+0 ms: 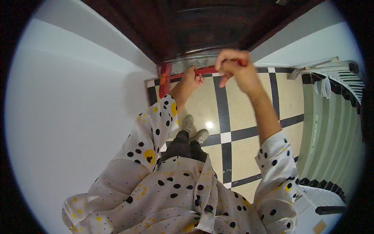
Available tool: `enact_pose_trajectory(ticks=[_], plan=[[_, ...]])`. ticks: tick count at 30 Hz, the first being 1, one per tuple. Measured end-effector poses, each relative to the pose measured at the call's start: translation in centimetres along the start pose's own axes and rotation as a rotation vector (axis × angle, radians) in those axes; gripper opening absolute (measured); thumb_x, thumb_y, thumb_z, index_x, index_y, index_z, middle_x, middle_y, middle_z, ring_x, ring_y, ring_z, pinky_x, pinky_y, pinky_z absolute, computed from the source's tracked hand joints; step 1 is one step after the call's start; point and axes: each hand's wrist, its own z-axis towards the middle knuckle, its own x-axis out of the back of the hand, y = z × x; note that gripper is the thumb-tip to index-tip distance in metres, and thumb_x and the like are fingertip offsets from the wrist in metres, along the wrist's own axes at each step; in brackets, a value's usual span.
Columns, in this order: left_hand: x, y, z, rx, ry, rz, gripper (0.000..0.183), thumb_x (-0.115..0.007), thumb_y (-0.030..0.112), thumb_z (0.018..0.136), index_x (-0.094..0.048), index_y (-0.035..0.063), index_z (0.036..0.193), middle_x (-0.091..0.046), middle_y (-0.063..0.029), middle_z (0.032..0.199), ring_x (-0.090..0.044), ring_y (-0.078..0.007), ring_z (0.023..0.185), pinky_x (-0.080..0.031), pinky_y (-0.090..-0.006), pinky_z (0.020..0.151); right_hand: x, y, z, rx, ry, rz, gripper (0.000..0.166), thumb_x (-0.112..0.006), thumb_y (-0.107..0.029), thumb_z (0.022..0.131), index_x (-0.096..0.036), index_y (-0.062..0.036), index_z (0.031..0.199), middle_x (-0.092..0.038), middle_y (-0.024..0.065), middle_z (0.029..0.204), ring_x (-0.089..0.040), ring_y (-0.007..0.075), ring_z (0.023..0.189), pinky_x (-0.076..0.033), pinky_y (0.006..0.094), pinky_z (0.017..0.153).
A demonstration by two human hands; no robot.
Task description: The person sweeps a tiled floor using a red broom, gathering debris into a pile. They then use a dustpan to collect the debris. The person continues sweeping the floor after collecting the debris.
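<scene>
A red strip (206, 70), perhaps paper or ribbon, runs between my two hands in front of a dark wooden door. My left hand (192, 79) pinches it, thumb on top, and part of the strip shows to the left of the hand. Blurred by motion, my right hand (235, 65) curls round the strip farther right, and a red end sticks out past its knuckles. Close to the left door jamb hangs a wider red band (165, 80) with some orange on it. Whether the band and the strip are one piece I cannot tell.
The panelled dark door (210, 26) stands ahead, with a grey threshold (190, 63) below. A white wall (73, 102) is close on my left. Beige tiles (245, 99) with dark borders cover the floor. On the right are stairs (327, 134), a white railing (342, 73) and a white container (323, 87).
</scene>
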Motion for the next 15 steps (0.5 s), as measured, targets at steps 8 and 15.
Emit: enact_pose_trajectory(ticks=[8, 15], plan=[[0.7, -7.0, -6.2, 0.143, 0.077, 0.315, 0.015, -0.042, 0.021, 0.071, -0.037, 0.0102, 0.062, -0.033, -0.0031, 0.046, -0.030, -0.0129, 0.034, -0.031, -0.0267, 0.036, -0.7, 0.8, -12.1, -0.011, 0.239, 0.175, 0.013, -0.036, 0.005, 0.062, -0.048, 0.0010, 0.058, -0.046, 0.0040, 0.055, -0.048, 0.0089, 0.043, -0.039, 0.0185, 0.038], [4.8, -9.1, -7.6, 0.019, -0.122, 0.148, 0.015, -0.040, 0.023, 0.073, -0.037, 0.0106, 0.066, -0.037, -0.0032, 0.057, -0.039, -0.0144, 0.048, -0.035, -0.0271, 0.041, 0.4, 0.0, -13.8, 0.269, -0.148, 0.010, 0.009, -0.042, 0.006, 0.054, -0.047, -0.0009, 0.056, -0.046, 0.0050, 0.053, -0.045, 0.0110, 0.046, -0.036, 0.0200, 0.043]])
